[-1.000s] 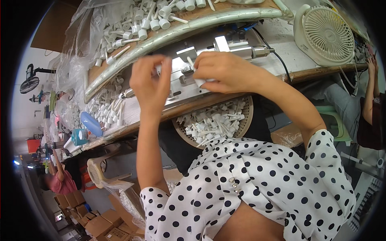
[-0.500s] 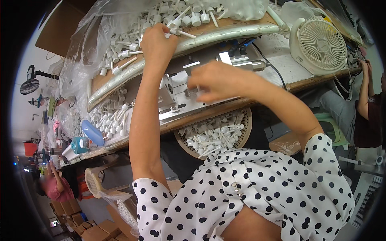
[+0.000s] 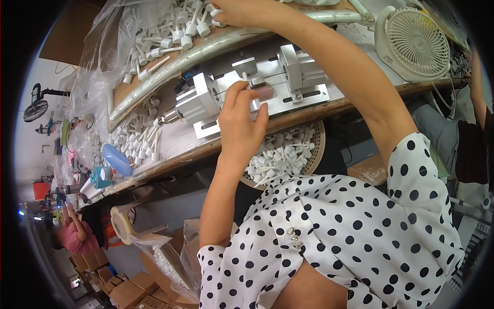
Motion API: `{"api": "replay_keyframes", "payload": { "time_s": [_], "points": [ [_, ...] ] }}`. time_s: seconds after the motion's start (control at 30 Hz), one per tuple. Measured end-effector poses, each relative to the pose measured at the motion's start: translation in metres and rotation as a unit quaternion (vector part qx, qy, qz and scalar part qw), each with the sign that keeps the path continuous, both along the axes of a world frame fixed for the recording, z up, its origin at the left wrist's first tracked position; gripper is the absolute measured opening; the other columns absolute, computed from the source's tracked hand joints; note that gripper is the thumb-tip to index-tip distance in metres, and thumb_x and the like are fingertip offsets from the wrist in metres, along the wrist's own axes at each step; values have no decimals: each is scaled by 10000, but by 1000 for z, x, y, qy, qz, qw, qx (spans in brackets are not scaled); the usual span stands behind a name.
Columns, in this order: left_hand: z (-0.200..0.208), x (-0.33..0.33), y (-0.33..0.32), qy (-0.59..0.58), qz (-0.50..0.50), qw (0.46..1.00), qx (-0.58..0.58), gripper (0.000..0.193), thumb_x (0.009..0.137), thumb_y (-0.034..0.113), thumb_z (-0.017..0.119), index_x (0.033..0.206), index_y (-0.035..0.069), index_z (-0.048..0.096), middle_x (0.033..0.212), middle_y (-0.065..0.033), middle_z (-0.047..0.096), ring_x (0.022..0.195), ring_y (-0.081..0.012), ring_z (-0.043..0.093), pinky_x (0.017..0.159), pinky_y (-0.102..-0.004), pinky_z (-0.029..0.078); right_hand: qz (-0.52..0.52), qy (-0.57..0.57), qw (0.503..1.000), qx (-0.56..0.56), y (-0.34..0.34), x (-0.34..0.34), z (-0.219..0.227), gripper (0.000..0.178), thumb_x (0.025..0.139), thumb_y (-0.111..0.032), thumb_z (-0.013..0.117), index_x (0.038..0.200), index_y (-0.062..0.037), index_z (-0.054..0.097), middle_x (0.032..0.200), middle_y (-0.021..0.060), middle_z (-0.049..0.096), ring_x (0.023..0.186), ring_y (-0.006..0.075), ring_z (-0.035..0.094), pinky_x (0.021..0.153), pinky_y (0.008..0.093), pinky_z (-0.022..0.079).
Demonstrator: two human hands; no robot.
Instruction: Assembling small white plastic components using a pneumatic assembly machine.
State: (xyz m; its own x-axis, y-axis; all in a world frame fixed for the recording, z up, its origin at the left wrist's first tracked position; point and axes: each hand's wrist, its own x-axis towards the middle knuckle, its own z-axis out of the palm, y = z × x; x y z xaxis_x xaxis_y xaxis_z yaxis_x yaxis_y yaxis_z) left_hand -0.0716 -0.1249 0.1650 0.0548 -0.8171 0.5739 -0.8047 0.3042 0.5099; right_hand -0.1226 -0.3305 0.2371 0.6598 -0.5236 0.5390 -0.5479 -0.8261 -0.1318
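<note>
My left hand (image 3: pixel 241 123) is at the middle of a metal clamping fixture (image 3: pixel 208 92), thumb and fingers closed round a white capped stick (image 3: pixel 254 105). Its fingers hide most of that piece. Beside it on the fixture is a small metal block with a pinkish part (image 3: pixel 264 92). Across the bench, my right hand (image 3: pixel 239 13) reaches to the far tray, its fingertips pinching a white cap at the edge of the pile of white capped sticks (image 3: pixel 180 26). The picture's upper edge cuts off part of this hand.
A padded tray rim (image 3: pixel 206 50) curves behind the fixture. A white fan (image 3: pixel 414 44) stands at the right. A round basket (image 3: pixel 320 149) of similar sticks sits below the bench edge. A blue case (image 3: pixel 117 159) and loose sticks lie at the left. Other people work at both sides.
My left hand has come from the tray down to the fixture with a stick. My right hand has left the fixture and moved up to the pile. The view has shifted slightly.
</note>
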Motion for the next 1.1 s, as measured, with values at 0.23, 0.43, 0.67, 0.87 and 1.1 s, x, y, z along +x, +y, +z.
{"api": "replay_keyframes", "payload": {
  "time_s": [0.23, 0.43, 0.67, 0.87, 1.1],
  "points": [
    [-10, -9, -5, -69, 12, 997, -11, 198, 719, 25, 603, 898, -23, 533, 1036, -187, 539, 855, -352, 569, 727, -381, 462, 47, -6, 997, 53, 3, -25, -1, 247, 724, -257, 610, 880, -66, 631, 878, 141, 632, 842, 324, 609, 729, 419, 481],
    [-8, -14, -5, -74, 14, 997, 3, 204, 718, 14, 601, 896, -35, 514, 1023, -184, 523, 865, -361, 558, 735, -390, 458, 28, 40, 998, 45, 14, -26, -5, 255, 742, -289, 631, 896, -86, 637, 835, 113, 610, 844, 309, 589, 756, 405, 454],
    [2, -6, -17, -20, -22, 998, 50, 197, 719, 100, 674, 862, 23, 563, 922, -109, 566, 717, -226, 570, 605, -298, 458, 53, 7, 993, 105, 5, -46, 15, 250, 737, -255, 655, 802, -14, 652, 804, 116, 646, 759, 277, 622, 661, 360, 491],
    [54, 68, -83, -120, 94, 973, -175, 107, 731, 55, 540, 819, 43, 599, 842, -134, 587, 797, -309, 546, 721, -405, 412, 167, -190, 908, 334, 60, -85, 18, 192, 719, -169, 612, 805, 0, 640, 789, 153, 615, 756, 299, 602, 688, 361, 476],
    [55, 104, -135, -247, 112, 962, -22, 217, 678, 52, 553, 873, 79, 644, 855, -166, 585, 845, -353, 553, 739, -421, 441, 308, -67, 948, 54, 104, -82, -65, 223, 687, -223, 694, 745, -40, 579, 743, 61, 564, 771, 226, 555, 686, 325, 451]
  ]
}}
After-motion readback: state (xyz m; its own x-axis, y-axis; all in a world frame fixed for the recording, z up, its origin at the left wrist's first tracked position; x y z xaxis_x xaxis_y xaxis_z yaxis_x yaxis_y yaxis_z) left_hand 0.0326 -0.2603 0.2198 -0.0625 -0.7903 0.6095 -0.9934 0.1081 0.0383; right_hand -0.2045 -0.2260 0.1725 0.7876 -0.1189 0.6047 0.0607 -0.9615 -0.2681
